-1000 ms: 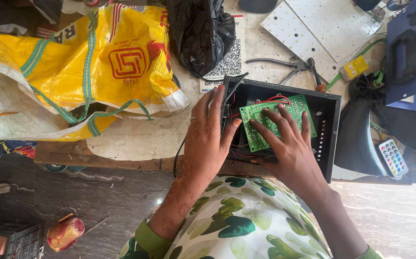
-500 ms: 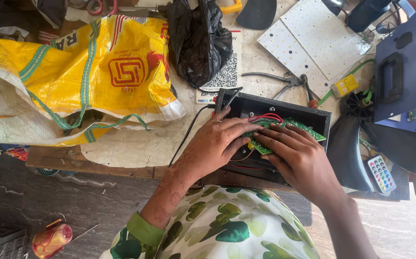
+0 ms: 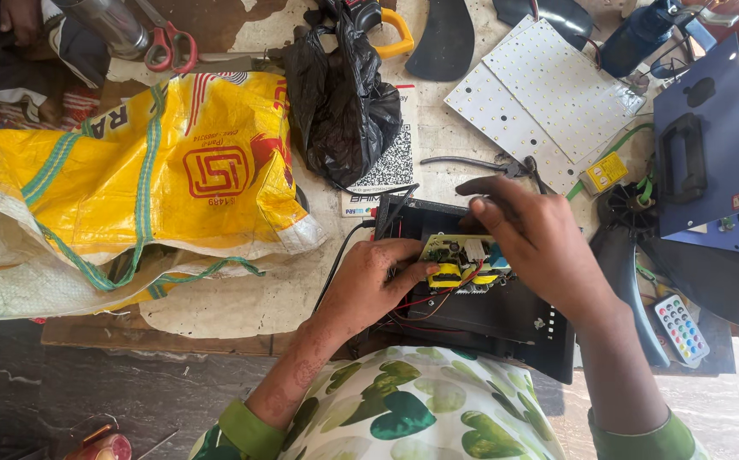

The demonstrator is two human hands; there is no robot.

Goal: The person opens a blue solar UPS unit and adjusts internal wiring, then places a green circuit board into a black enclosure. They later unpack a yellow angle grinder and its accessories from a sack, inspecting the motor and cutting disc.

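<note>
A black open electronics case (image 3: 506, 319) lies on the work surface in front of me. Inside it sits a green circuit board (image 3: 461, 262) with yellow parts and red wires. My left hand (image 3: 374, 285) rests on the case's left side, its fingertips pinching the board's left edge. My right hand (image 3: 540, 247) hovers over the right part of the board with the fingers spread and bent, the index finger stretched out to the left above the case's far rim; whether it touches the board is hidden.
A yellow woven sack (image 3: 131, 179) lies left, a black plastic bag (image 3: 340, 102) behind the case. White LED panels (image 3: 540, 85), pliers (image 3: 472, 163), a blue box with a handle (image 3: 702, 145) and a small remote (image 3: 681, 328) lie right. Scissors (image 3: 169, 38) lie far left.
The board now shows its component side with yellow parts, where its plain green side showed before. My right hand has lifted off it and spread open. The camera view shifted downward.
</note>
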